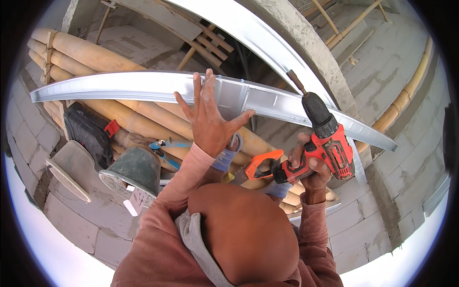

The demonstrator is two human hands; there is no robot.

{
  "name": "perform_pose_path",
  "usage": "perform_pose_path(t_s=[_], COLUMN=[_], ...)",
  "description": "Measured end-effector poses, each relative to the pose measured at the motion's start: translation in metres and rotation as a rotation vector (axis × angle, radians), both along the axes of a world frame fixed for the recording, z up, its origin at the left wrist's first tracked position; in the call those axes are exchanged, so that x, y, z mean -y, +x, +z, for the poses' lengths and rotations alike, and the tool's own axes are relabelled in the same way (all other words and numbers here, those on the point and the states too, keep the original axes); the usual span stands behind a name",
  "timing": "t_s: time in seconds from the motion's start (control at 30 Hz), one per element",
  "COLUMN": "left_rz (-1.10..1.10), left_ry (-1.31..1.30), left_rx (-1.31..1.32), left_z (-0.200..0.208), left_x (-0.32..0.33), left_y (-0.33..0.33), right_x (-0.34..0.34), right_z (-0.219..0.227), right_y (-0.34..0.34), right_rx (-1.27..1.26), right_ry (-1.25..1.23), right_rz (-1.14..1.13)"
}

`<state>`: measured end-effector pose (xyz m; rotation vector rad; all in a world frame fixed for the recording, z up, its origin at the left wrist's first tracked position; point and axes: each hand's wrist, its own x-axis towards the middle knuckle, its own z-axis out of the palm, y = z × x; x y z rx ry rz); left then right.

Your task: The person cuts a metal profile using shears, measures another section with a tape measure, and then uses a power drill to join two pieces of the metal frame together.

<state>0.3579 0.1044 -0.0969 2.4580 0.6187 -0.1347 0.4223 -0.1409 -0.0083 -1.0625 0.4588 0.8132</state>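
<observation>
A long, shiny steel channel [143, 87] runs crosswise in front of me, with a joint or overlap near its middle. My left hand [210, 122] lies against the channel just left of that joint, fingers spread and gripping nothing. In my right hand [315, 178] is a red and black cordless drill [332, 148], held by its handle. Its long driver bit points up and to the left, past the channel's far edge, with what looks like a screw at the tip. The drill's chuck overlaps the channel in view; I cannot tell whether they touch.
Bamboo poles [129, 115] lie under the channel. Blue-handled pliers [165, 149], an orange-handled tool [264, 163], a dark bucket [138, 167], a grey bucket [71, 165] and a black case [88, 134] are nearby. Beyond stand another steel channel [253, 28] and a concrete beam [306, 43].
</observation>
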Motion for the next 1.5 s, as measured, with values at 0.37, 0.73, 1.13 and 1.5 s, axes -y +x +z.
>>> perform_pose_path(t_s=[0.37, 0.73, 1.13, 1.5], left_rz=[-0.029, -0.059, 0.082, 0.001], left_ry=[0.04, 0.0, -0.094, 0.076], left_rx=[-0.086, -0.062, -0.066, -0.12], left_z=[0.002, 0.008, 0.008, -0.002], left_x=[0.0, -0.002, 0.003, 0.005], left_y=[0.005, 0.002, -0.002, -0.007], right_x=[0.016, 0.03, 0.034, 0.037], right_z=[0.006, 0.033, 0.053, 0.046], right_y=[-0.024, -0.032, -0.067, -0.062], right_rx=[-0.031, -0.169, -0.202, -0.216], right_ry=[-0.1, -0.037, -0.132, -0.175], right_rz=[0.036, 0.1, -0.032, -0.011])
